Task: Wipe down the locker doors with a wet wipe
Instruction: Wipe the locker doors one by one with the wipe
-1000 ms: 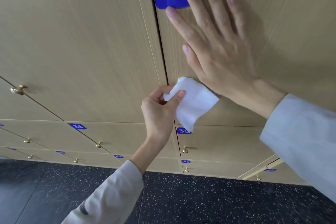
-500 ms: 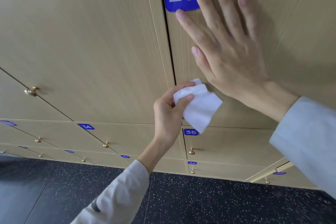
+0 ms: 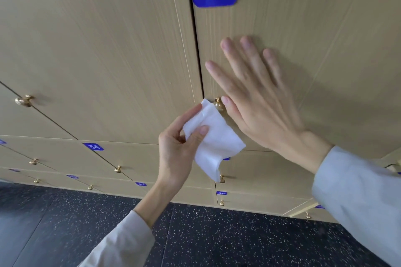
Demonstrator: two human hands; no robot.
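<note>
Loosely pinched by the left hand [image 3: 173, 149], the wet wipe [image 3: 213, 141] may slip or snag on the brass knob [image 3: 218, 103]; the flat, open right hand [image 3: 258, 102] only braces door 26 [image 3: 314, 28].

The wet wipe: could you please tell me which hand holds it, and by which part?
The left hand pinches the wet wipe near its upper left edge; the right hand holds nothing.

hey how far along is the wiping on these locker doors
Done: nothing shows as wiped; no damp streaks are visible on door 26. In hand: the left hand pinches the wet wipe right by that door's brass knob, while the right hand lies flat against the door. Left: apparently door 26 itself and the other doors, like 34.
</note>
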